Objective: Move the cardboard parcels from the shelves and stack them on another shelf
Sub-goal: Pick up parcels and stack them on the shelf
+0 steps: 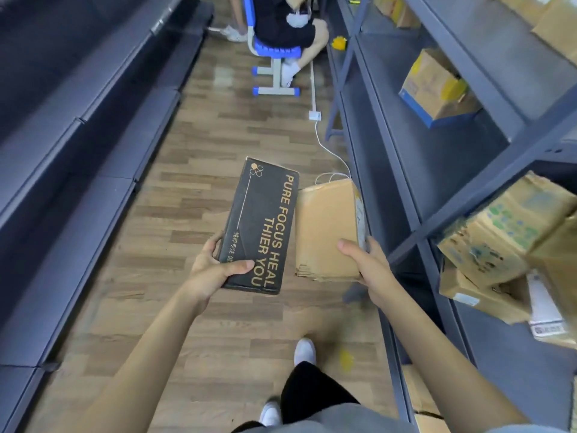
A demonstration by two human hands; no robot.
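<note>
I stand in an aisle between two racks of dark metal shelves. My left hand grips the near end of a flat black parcel with gold lettering, thumb on top. My right hand grips the near corner of a plain brown cardboard parcel, thumb across its top face. Both parcels hang side by side above the wooden floor, almost touching. Several more cardboard parcels sit on the right rack close to my right arm, and another one lies further along.
The left rack holds nothing that I can see. A person sits on a blue chair at the far end of the aisle. A white cable runs along the floor by the right rack. My feet show below.
</note>
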